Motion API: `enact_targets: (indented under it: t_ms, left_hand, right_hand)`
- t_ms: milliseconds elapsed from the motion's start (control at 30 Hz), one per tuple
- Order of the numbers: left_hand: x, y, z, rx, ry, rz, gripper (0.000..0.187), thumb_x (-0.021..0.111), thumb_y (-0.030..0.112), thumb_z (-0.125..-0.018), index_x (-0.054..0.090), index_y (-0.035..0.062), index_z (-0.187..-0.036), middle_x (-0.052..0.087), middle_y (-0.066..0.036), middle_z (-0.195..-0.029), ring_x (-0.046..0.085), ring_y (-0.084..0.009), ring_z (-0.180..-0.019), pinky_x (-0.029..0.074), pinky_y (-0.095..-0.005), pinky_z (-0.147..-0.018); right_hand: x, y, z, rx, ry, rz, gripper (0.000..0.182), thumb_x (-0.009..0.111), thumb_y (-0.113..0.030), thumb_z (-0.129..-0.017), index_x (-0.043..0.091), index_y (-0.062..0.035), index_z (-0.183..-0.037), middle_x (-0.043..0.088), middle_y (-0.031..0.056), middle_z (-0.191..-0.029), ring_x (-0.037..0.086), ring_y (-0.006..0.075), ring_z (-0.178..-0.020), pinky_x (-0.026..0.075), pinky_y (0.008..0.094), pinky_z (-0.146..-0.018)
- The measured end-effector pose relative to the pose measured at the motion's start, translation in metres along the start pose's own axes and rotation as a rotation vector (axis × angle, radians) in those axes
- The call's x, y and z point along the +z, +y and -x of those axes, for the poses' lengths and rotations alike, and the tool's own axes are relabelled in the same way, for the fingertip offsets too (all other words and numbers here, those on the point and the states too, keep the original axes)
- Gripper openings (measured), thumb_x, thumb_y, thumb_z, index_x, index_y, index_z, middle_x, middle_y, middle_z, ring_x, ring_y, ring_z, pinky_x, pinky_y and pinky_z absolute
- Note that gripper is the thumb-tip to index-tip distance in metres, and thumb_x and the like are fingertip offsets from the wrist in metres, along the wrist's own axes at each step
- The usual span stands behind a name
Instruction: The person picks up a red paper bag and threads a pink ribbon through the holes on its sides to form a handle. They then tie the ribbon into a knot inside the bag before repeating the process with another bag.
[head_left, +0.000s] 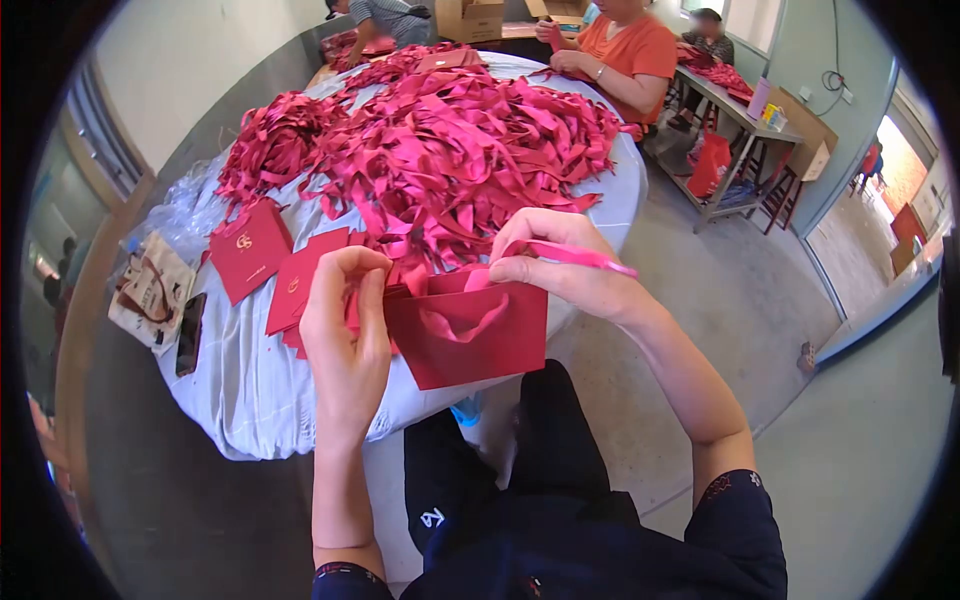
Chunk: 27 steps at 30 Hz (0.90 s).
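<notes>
A red paper bag (470, 345) hangs upright between my hands at the near edge of the round table, a ribbon loop on its front face. My left hand (350, 315) is at the bag's left top corner, thumb and index fingertips pressed together; what lies between them is too small to tell. My right hand (560, 262) pinches a pink ribbon (580, 256) above the bag's right top edge, the ribbon's end sticking out to the right. Behind the bag rises a large heap of pink-red ribbons (470, 150).
Flat red bags (250, 252) lie on the table's left side, near a black phone (190, 335), a printed cloth pouch (152, 293) and clear plastic. A co-worker in orange (625, 65) sits across the table. A side table (735, 110) stands at the right.
</notes>
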<state>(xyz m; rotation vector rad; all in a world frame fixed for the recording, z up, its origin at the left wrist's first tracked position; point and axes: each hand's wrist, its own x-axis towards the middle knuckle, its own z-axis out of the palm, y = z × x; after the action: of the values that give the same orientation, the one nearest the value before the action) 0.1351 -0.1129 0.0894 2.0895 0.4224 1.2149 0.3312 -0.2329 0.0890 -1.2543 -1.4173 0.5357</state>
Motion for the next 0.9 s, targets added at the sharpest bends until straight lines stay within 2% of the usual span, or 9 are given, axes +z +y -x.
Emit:
enact_targets:
  t_ms: [167, 267, 300, 400, 467, 567, 700, 833, 900]
  left_hand:
    - [-0.005, -0.010, -0.002, -0.126, -0.130, -0.120, 0.014, 0.053, 0.013, -0.095, 0.056, -0.0003, -0.096, 0.058, -0.003, -0.081, 0.050, -0.0064, -0.071, 0.041, -0.0220, -0.062]
    - [-0.003, -0.014, -0.007, -0.252, -0.106, -0.037, 0.020, 0.063, 0.016, -0.089, 0.057, -0.0029, -0.092, 0.059, -0.011, -0.082, 0.058, -0.0162, -0.072, 0.047, -0.0303, -0.065]
    - [-0.002, -0.018, -0.008, -0.196, -0.186, -0.088, 0.020, 0.057, 0.019, -0.094, 0.058, -0.0010, -0.092, 0.058, -0.003, -0.074, 0.052, -0.0073, -0.069, 0.044, -0.0231, -0.061]
    - [-0.009, -0.023, -0.017, -0.362, -0.418, -0.149, 0.027, 0.059, 0.023, -0.094, 0.063, -0.0027, -0.090, 0.058, 0.000, -0.071, 0.051, -0.0047, -0.069, 0.043, -0.0221, -0.061]
    - [-0.009, -0.038, -0.021, -0.480, -0.514, 0.081, 0.032, 0.060, 0.027, -0.093, 0.066, -0.0045, -0.089, 0.059, 0.003, -0.072, 0.049, -0.0022, -0.068, 0.042, -0.0202, -0.060]
    - [-0.013, -0.032, -0.033, -0.458, -0.648, 0.078, 0.033, 0.061, 0.027, -0.092, 0.067, -0.0056, -0.093, 0.061, 0.003, -0.076, 0.050, -0.0015, -0.067, 0.043, -0.0200, -0.061]
    - [-0.002, -0.047, -0.038, -0.374, -0.553, 0.353, 0.014, 0.062, 0.010, -0.090, 0.063, -0.0028, -0.094, 0.062, 0.002, -0.082, 0.054, -0.0025, -0.074, 0.044, -0.0196, -0.067]
    - [0.015, -0.063, -0.031, -0.213, -0.472, 0.054, 0.007, 0.059, -0.001, -0.088, 0.058, -0.0036, -0.095, 0.061, -0.001, -0.083, 0.056, -0.0053, -0.079, 0.046, -0.0207, -0.073]
    - [0.023, -0.071, -0.025, -0.244, -0.474, 0.133, 0.008, 0.056, -0.004, -0.088, 0.055, -0.0037, -0.095, 0.060, -0.002, -0.083, 0.055, -0.0060, -0.081, 0.046, -0.0212, -0.073]
  right_hand:
    - [0.007, 0.005, 0.000, 0.080, 0.042, 0.002, 0.014, 0.070, -0.008, -0.083, 0.057, -0.0036, -0.078, 0.061, 0.0014, -0.083, 0.055, 0.0057, -0.077, 0.043, 0.0219, -0.068]
    - [0.010, 0.006, 0.002, 0.029, 0.057, -0.038, 0.023, 0.071, -0.008, -0.082, 0.051, -0.0042, -0.072, 0.061, 0.0024, -0.081, 0.055, 0.0062, -0.075, 0.043, 0.0216, -0.067]
    - [0.010, 0.007, 0.002, 0.002, 0.069, -0.026, 0.025, 0.071, -0.008, -0.081, 0.049, -0.0042, -0.071, 0.061, 0.0028, -0.081, 0.055, 0.0067, -0.075, 0.043, 0.0215, -0.067]
    - [0.010, 0.009, 0.004, -0.029, 0.079, 0.069, 0.023, 0.072, -0.008, -0.081, 0.051, -0.0034, -0.072, 0.060, 0.0037, -0.080, 0.056, 0.0080, -0.074, 0.044, 0.0221, -0.066]
    - [0.011, 0.012, 0.004, -0.043, 0.099, 0.080, 0.023, 0.071, -0.008, -0.081, 0.051, -0.0031, -0.072, 0.060, 0.0039, -0.080, 0.057, 0.0084, -0.073, 0.045, 0.0227, -0.066]
    - [0.016, 0.016, 0.004, -0.042, 0.132, 0.071, 0.021, 0.071, -0.008, -0.082, 0.053, -0.0023, -0.074, 0.060, 0.0042, -0.080, 0.058, 0.0092, -0.073, 0.046, 0.0235, -0.065]
    - [0.020, 0.036, -0.003, -0.116, 0.181, 0.295, 0.016, 0.067, -0.008, -0.085, 0.054, -0.0010, -0.078, 0.060, 0.0046, -0.079, 0.059, 0.0097, -0.073, 0.047, 0.0232, -0.064]
    - [0.032, 0.046, -0.007, -0.061, 0.249, 0.247, 0.014, 0.062, -0.009, -0.089, 0.055, 0.0005, -0.082, 0.060, 0.0048, -0.078, 0.058, 0.0091, -0.071, 0.046, 0.0237, -0.062]
    - [0.037, 0.044, -0.010, -0.075, 0.330, 0.339, 0.015, 0.059, -0.012, -0.091, 0.054, 0.0014, -0.084, 0.058, 0.0069, -0.074, 0.056, 0.0099, -0.067, 0.045, 0.0259, -0.060]
